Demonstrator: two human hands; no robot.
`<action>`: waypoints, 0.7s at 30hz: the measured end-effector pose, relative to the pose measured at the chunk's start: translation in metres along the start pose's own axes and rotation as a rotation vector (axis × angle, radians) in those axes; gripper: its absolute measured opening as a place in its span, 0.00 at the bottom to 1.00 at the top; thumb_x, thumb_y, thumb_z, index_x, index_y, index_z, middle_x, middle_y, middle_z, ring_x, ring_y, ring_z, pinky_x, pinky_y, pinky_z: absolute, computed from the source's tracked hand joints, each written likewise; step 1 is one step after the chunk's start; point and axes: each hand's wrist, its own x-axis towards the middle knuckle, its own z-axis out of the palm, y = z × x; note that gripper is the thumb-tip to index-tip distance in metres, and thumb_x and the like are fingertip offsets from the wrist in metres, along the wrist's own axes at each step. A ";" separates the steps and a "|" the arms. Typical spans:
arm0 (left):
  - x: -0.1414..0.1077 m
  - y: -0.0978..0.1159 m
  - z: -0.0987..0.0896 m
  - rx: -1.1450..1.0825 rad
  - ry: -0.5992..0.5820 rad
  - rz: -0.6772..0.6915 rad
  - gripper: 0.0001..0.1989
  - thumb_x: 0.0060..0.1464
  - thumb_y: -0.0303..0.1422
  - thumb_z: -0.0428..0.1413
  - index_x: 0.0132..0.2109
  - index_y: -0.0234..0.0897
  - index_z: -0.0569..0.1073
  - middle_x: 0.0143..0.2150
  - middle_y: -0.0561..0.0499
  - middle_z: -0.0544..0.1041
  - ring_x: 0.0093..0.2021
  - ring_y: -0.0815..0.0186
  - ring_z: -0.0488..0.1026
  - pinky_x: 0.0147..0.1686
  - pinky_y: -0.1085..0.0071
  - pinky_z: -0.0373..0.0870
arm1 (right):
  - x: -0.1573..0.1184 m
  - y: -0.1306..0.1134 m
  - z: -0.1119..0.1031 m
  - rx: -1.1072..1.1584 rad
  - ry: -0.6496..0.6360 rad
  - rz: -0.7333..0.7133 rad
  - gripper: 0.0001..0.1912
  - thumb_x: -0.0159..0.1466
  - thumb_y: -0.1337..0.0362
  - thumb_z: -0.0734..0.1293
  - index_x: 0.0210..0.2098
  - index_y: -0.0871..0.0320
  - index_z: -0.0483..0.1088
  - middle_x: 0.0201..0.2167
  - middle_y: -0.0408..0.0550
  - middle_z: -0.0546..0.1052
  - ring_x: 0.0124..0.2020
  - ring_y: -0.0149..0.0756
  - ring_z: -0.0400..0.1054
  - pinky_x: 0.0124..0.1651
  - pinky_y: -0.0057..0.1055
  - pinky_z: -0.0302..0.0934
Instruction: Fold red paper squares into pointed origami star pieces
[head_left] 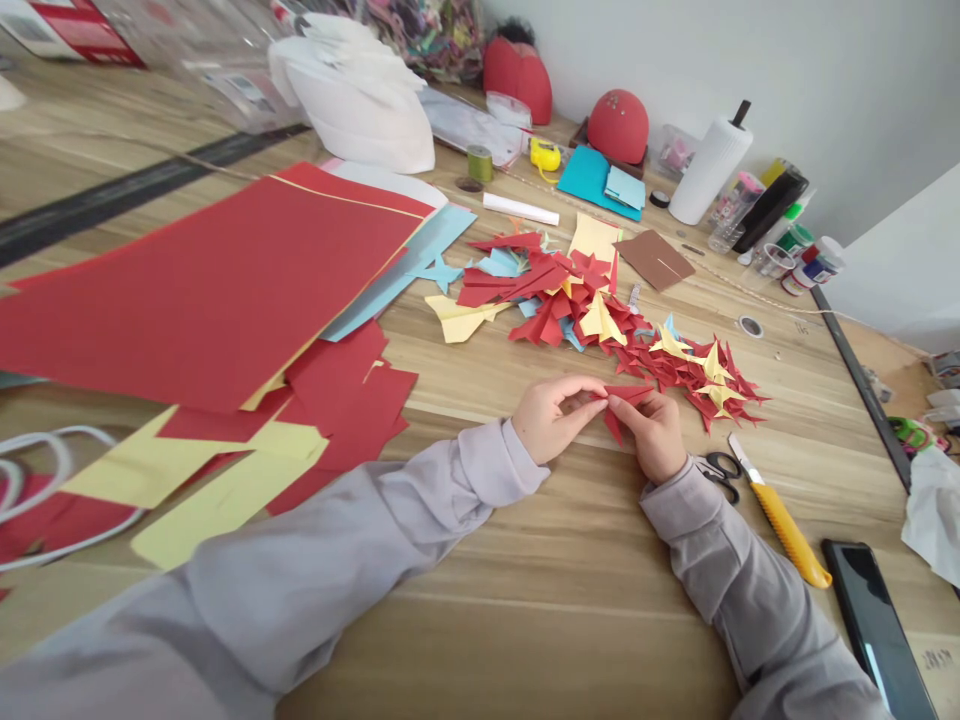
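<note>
Between my two hands is a small piece of folded red paper (628, 393), with one pointed flap hanging down. The thumb and fingers of my left hand (556, 412) pinch its left side. My right hand (657, 432) grips the other side, thumb in front. Fingers cover part of the folds. Just beyond my hands lies a heap of folded paper pieces (551, 300), mostly red with some yellow and light blue. Small red and yellow folded stars (716, 385) are piled to the right of it.
Large red sheets (202, 290) and cut strips (225, 500) cover the left. Black-handled scissors (721, 470), a yellow utility knife (787, 530) with its blade out and a phone (877, 620) lie at right. Bottles (795, 240) and a white bag (360, 100) stand at the back.
</note>
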 end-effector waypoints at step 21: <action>0.009 -0.001 0.001 -0.305 0.022 -0.281 0.09 0.40 0.32 0.62 0.28 0.32 0.70 0.21 0.54 0.73 0.22 0.71 0.70 0.24 0.74 0.69 | -0.002 -0.003 0.001 -0.013 -0.042 -0.006 0.11 0.50 0.58 0.71 0.27 0.60 0.75 0.19 0.43 0.72 0.19 0.27 0.60 0.22 0.26 0.55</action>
